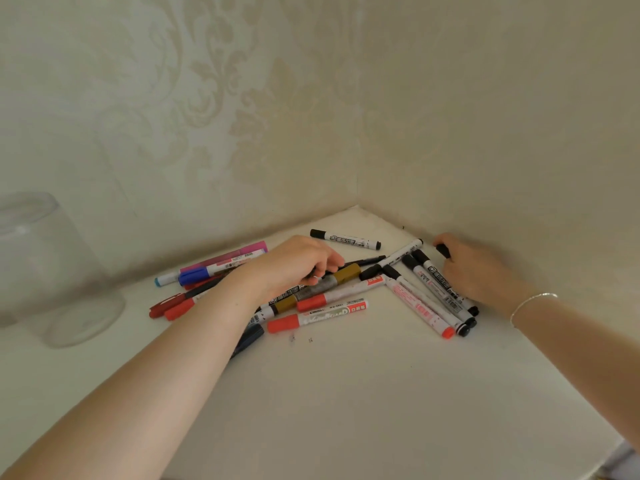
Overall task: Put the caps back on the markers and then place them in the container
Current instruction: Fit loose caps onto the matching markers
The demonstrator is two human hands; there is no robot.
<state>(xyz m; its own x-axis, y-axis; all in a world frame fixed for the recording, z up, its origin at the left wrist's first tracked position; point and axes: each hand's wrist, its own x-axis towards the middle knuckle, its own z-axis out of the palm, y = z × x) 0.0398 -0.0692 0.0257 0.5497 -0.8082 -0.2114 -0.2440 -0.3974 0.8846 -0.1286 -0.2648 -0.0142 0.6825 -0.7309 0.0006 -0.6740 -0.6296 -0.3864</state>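
Note:
Several markers lie in a loose pile [329, 299] on a white table, in the corner of two walls. Among them are red-capped markers [317, 318], a blue-capped one [207, 271], a pink one [239, 256], gold ones [343, 273] and several black-capped white ones [438, 289]. My left hand [294, 265] reaches into the pile's middle, its fingers curled round a thin black marker [363, 262]. My right hand [474, 268] is at the pile's right end near the wall and pinches a small black cap [443, 251]. A clear glass jar [52, 268] stands far left.
One black-capped marker [345, 239] lies apart near the corner. Wallpapered walls [360, 133] close in behind and to the right. The table edge [620, 445] shows at the lower right. My right wrist wears a thin bracelet [530, 301].

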